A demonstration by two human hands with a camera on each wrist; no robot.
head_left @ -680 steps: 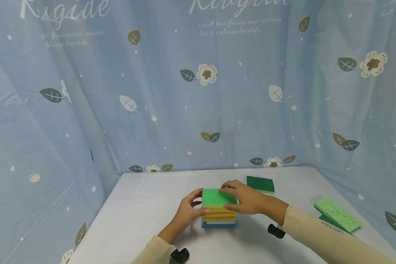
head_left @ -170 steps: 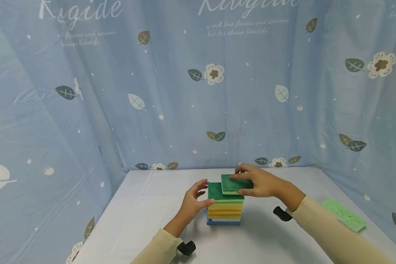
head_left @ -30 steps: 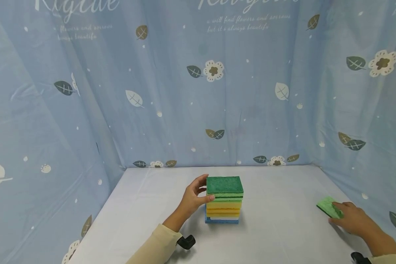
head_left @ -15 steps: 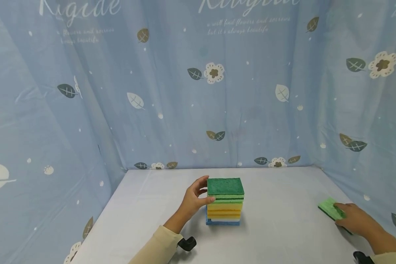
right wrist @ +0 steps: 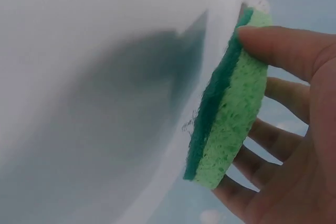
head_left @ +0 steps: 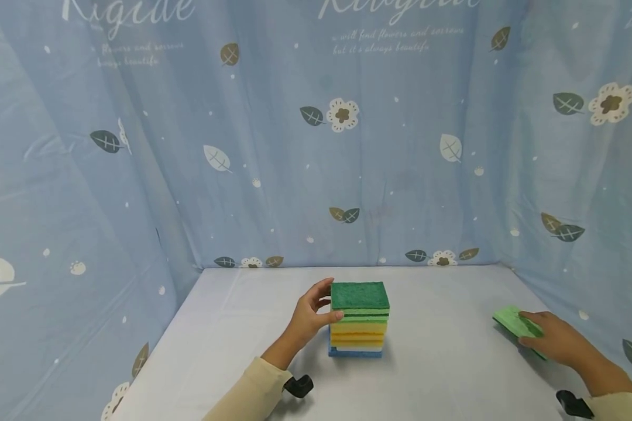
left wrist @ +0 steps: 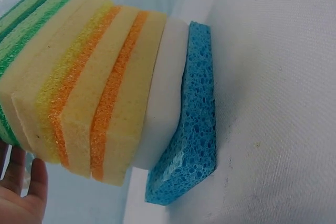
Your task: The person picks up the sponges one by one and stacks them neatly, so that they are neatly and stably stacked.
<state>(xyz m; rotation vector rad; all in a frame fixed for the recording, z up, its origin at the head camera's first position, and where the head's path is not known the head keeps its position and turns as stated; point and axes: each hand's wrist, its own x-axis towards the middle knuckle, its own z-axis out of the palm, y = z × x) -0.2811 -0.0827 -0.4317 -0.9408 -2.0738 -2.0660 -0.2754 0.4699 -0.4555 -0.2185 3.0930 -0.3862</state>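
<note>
A stack of sponges [head_left: 359,327] stands on the white table: blue sponge [left wrist: 195,93] at the bottom, a white one [left wrist: 167,87] on it, several cream, yellow and orange layers, then green scouring sponges [head_left: 359,295] on top, dark side up. My left hand [head_left: 305,318] rests at the stack's left side near the top, thumb at the front corner and relaxed fingers at the back. Over at the right, my right hand [head_left: 558,339] pinches a green scouring sponge [right wrist: 231,106] by its edges, light green side up in the head view, dark scouring side facing the table.
The white tabletop [head_left: 442,362] runs between the stack and my right hand. A blue patterned curtain [head_left: 274,146] encloses the back and both sides. Black wrist cameras [head_left: 299,386] sit below each hand.
Earlier, dark green scouring sponges were added to the stack's top. Over the last second my right hand has raised the remaining sponge and shifted it left. My left hand stays at the stack.
</note>
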